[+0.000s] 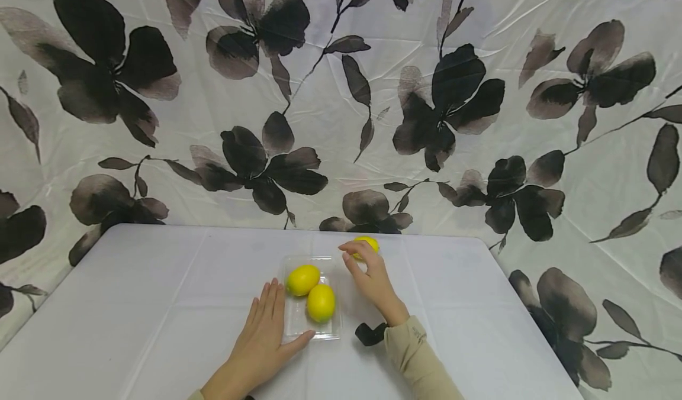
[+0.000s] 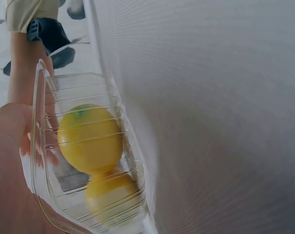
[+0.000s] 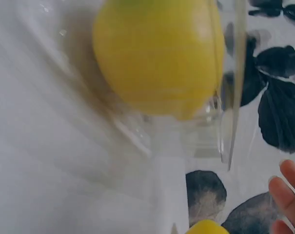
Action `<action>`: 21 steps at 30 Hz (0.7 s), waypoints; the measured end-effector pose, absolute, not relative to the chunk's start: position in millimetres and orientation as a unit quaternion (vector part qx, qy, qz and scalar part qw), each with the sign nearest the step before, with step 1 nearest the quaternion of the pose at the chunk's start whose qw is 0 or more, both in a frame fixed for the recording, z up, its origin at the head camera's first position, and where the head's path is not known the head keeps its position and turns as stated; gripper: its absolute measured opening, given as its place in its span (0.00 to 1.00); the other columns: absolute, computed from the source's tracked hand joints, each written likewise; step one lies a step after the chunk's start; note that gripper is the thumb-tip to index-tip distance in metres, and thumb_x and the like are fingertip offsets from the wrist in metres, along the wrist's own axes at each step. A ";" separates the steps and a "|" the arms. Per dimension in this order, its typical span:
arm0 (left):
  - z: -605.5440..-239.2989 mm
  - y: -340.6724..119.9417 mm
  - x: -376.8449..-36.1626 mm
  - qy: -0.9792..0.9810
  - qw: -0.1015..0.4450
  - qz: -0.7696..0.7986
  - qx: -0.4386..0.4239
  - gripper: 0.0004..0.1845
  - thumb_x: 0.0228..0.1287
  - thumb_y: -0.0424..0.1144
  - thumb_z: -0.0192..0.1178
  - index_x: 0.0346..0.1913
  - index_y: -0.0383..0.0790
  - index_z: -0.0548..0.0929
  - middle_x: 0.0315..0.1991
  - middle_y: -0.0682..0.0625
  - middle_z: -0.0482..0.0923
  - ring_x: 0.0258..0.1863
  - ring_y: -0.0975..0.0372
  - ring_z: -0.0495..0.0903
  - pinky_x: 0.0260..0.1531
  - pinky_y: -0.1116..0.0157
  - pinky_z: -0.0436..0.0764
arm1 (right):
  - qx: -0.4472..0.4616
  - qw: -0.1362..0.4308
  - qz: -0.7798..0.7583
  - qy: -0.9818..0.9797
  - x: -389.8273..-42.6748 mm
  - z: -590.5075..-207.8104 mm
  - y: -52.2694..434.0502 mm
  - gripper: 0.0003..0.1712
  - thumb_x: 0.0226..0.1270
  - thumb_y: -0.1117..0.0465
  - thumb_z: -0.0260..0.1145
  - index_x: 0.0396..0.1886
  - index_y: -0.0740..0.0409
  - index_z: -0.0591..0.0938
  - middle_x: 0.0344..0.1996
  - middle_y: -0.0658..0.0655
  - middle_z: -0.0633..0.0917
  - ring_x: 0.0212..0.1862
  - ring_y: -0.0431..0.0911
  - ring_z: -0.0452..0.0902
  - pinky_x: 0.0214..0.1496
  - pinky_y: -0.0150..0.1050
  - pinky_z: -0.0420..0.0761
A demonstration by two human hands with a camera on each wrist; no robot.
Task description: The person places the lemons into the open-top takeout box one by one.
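Left hand [image 1: 263, 335] lies flat, fingers straight, against the side of the one clear plastic tray [image 1: 292, 317], which holds two lemons [image 1: 303, 279]. Right hand [image 1: 373, 276] curls its fingers round a third lemon [image 1: 369, 243] just past the tray's far corner on the white table [image 1: 133, 305].

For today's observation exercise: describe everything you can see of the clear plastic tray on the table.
The clear plastic tray is a shallow, see-through rectangular container with ribbed walls and a raised rim. It lies flat on the white table, open-topped, long side running away from the person. Two yellow lemons sit in it, touching. The left hand rests flat against its near-left side, thumb along its near edge.
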State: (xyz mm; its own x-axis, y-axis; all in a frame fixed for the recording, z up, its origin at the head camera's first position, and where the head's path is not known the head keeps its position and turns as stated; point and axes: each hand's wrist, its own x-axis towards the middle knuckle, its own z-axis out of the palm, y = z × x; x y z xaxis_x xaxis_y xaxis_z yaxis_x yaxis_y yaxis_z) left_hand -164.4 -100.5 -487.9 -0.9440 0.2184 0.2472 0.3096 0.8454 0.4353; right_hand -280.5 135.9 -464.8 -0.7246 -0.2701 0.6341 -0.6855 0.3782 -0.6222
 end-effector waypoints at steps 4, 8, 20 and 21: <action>-489.1 -99.7 -164.5 -0.955 0.100 -0.243 -0.137 0.59 0.60 0.69 0.59 0.74 0.22 0.53 0.76 0.30 0.47 0.76 0.41 0.47 0.71 0.40 0.50 | 0.251 0.239 0.494 -0.797 -291.7 -465.9 141.9 0.11 0.74 0.62 0.61 0.50 0.59 0.84 0.51 0.57 0.84 0.57 0.53 0.77 0.63 0.55 0.72; -489.6 -98.7 -164.3 -0.955 0.098 -0.243 -0.136 0.59 0.60 0.69 0.59 0.74 0.22 0.53 0.76 0.30 0.47 0.76 0.41 0.47 0.72 0.40 0.50 | 0.205 0.245 0.493 -0.810 -304.0 -471.0 148.3 0.12 0.73 0.62 0.61 0.52 0.59 0.84 0.55 0.58 0.81 0.61 0.54 0.73 0.68 0.55 0.66; -488.1 -98.6 -163.9 -0.955 0.101 -0.243 -0.135 0.58 0.60 0.69 0.59 0.74 0.22 0.53 0.76 0.30 0.47 0.76 0.41 0.47 0.72 0.41 0.50 | 0.099 0.127 0.503 -0.849 -335.0 -487.9 162.6 0.33 0.68 0.58 0.66 0.71 0.58 0.69 0.71 0.62 0.66 0.74 0.58 0.54 0.74 0.61 0.52; -487.7 -98.4 -164.1 -0.955 0.101 -0.244 -0.135 0.58 0.60 0.69 0.59 0.74 0.22 0.53 0.76 0.30 0.47 0.76 0.41 0.47 0.72 0.41 0.50 | 0.091 0.115 0.507 -0.849 -336.1 -489.2 162.8 0.35 0.68 0.58 0.67 0.72 0.58 0.68 0.72 0.62 0.65 0.74 0.58 0.54 0.74 0.60 0.52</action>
